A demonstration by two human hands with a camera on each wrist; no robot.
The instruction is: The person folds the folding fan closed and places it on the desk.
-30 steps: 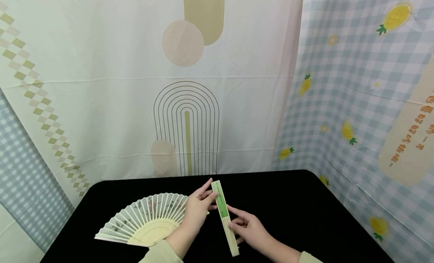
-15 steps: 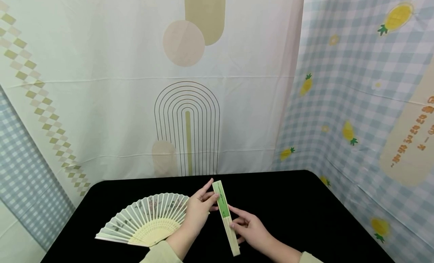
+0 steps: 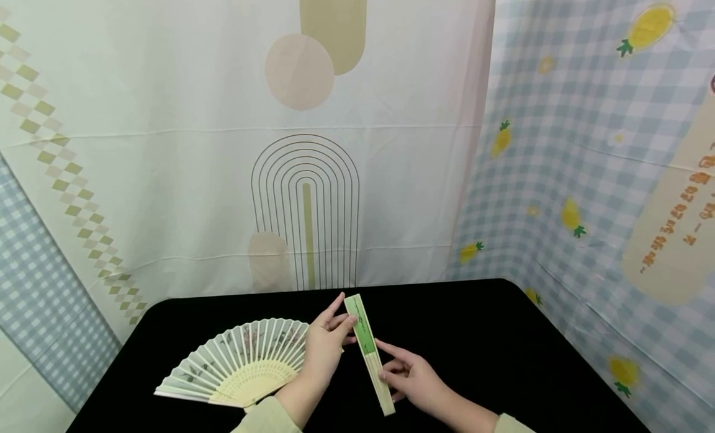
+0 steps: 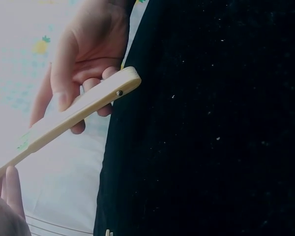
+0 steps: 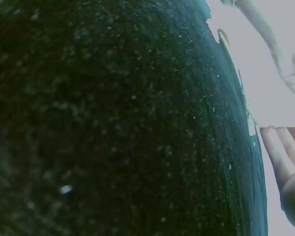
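Note:
A folded hand fan [image 3: 363, 327], pale ribs below and green leaf above, is held tilted in front of me in the head view. My left hand [image 3: 324, 349] pinches its upper end, index finger stretched along the edge. My right hand [image 3: 416, 377] holds its lower half between thumb and fingers. In the left wrist view, the fan's ribs [image 4: 83, 109] end in a rounded base with a small metal rivet [image 4: 119, 93]. Partly behind my left arm lies a spread fan [image 3: 240, 361], whitish with dark and pink painted patterns. The right wrist view shows the hands only at its overexposed right side.
The black-covered table [image 3: 491, 334] lies under both hands. A white patterned curtain [image 3: 413, 197] hangs behind its far edge. Blue-checked cloth with pineapple prints [image 3: 558, 123] hangs along the right side, and more checked cloth [image 3: 44, 278] on the left.
Both hands keep their hold. The folded fan's lower end has risen very slightly, and the head view has shifted a little. The spread fan stays in place.

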